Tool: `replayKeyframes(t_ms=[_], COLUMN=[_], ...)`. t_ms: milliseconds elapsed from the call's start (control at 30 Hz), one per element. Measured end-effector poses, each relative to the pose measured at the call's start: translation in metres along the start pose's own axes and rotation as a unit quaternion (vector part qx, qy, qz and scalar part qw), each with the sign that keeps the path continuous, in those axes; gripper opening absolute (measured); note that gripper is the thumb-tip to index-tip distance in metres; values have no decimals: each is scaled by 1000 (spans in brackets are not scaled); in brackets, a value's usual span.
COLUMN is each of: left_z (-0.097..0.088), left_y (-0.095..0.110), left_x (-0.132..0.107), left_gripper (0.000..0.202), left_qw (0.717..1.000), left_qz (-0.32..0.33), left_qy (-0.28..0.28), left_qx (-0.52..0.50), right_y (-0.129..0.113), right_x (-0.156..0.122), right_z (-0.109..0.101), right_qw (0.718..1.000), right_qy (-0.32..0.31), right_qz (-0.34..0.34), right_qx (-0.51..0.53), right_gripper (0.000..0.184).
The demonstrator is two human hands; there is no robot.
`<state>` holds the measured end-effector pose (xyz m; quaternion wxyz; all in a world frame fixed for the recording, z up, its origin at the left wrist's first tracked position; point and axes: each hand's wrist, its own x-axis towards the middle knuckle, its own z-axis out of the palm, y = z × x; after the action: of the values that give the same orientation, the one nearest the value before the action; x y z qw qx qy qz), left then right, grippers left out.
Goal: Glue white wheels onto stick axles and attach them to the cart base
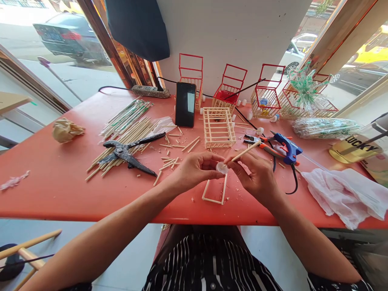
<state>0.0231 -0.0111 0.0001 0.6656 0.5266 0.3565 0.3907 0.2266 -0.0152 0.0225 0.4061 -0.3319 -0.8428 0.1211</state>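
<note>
Between the thumb and fingers of my left hand (202, 167) is a small round whitish cap (222, 167). My right hand (254, 173) pinches a thin wooden stick (246, 152), its lower end at the cap and its other end pointing up to the right. Under my hands, a small rectangular stick frame (214, 201) lies flat on the red table. Just beyond them stands an open cage-like basket of bare sticks (218, 127). To the right of my right hand is a blue hot glue gun (287, 147), beside orange-handled pliers (266, 144).
Large cutters (124, 151) lie over a pile of wooden sticks (136, 131) at the left. A phone (185, 105) stands upright behind, near several red-trimmed stick carts (229, 87). A plastic bag (345, 190) and a drink cup (354, 147) are at the right; crumpled paper (67, 130) is far left.
</note>
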Motion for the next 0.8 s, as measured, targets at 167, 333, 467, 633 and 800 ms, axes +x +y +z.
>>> replayKeyframes(t_ms=[167,333,467,633,800], left_z=[0,-1,-3,-4,1], left_y=[-1,-1,0,0,9], left_x=[0,1,0,-1,-5], left_gripper=[39,54,77,58,36], left_qw=[1000,1000,999,996,980], left_qz=[-3,0,9,73,142], left_qy=[0,-21,-51,-2,80], left_qx=[2,-7,6,55,118], right_y=[0,0,1,13,25], right_x=[0,-1,1,9,10], right_z=[0,-2,-5,-4,1], right_qw=[1000,998,969,859,742], right_qy=[0,9,24,32,10], right_qz=[0,53,167,308,412], right_qx=[5,41,182,408,529], right_gripper=[11,11,16,26,28])
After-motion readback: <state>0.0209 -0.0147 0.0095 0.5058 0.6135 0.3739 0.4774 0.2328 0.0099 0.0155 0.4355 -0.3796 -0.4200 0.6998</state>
